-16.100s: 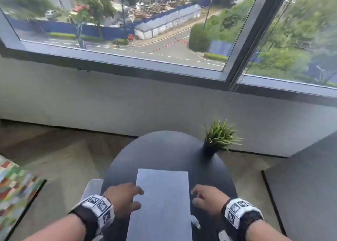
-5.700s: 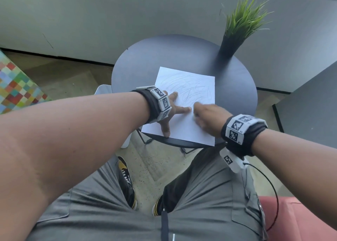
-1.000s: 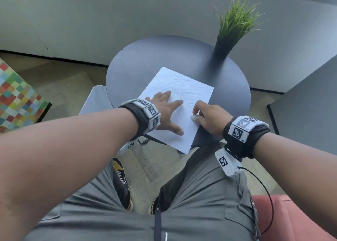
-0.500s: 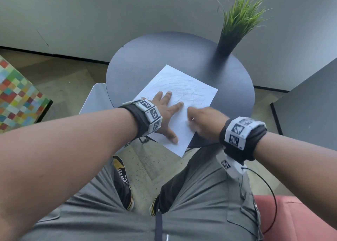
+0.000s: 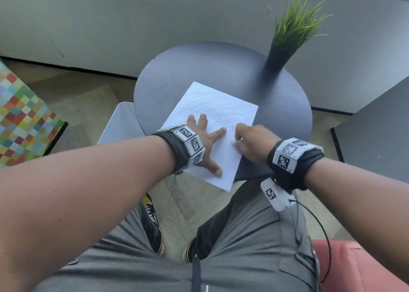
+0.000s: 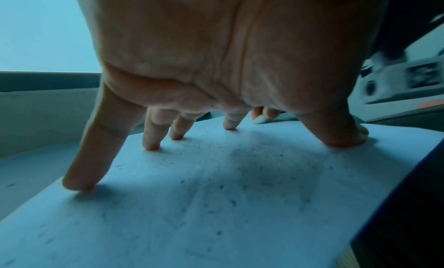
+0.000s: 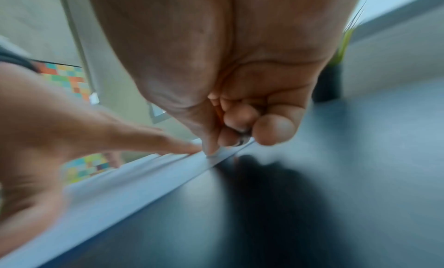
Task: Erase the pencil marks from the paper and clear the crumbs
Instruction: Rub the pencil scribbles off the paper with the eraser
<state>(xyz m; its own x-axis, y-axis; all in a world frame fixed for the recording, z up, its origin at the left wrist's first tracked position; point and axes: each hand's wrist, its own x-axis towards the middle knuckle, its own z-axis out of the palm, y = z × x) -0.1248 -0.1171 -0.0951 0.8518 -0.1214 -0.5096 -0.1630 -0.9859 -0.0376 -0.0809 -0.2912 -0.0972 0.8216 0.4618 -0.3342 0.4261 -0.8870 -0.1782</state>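
Observation:
A white paper (image 5: 218, 106) with faint pencil scribbles lies tilted on the round dark table (image 5: 221, 66), its near corner hanging over the edge. My left hand (image 5: 205, 145) presses it flat with spread fingers (image 6: 151, 139). Dark eraser crumbs (image 6: 221, 186) dot the sheet under that palm. My right hand (image 5: 240, 140) sits at the paper's right edge, fingers curled and pinching a small white eraser (image 6: 261, 118) against the sheet. In the blurred right wrist view the eraser tip (image 7: 213, 152) touches the paper's edge beside the left hand (image 7: 72, 139).
A black vase with green grass (image 5: 280, 57) stands at the table's back right. A white chair seat (image 5: 119, 123) is left of the table and a grey block (image 5: 376, 132) to the right. My legs are below the near edge. A colourful checked cushion (image 5: 24, 114) lies far left.
The right hand has shifted back and forth over the paper's right part with the eraser. The left hand stays pressed on the sheet. Since 5.7 s ago the paper has turned clockwise.

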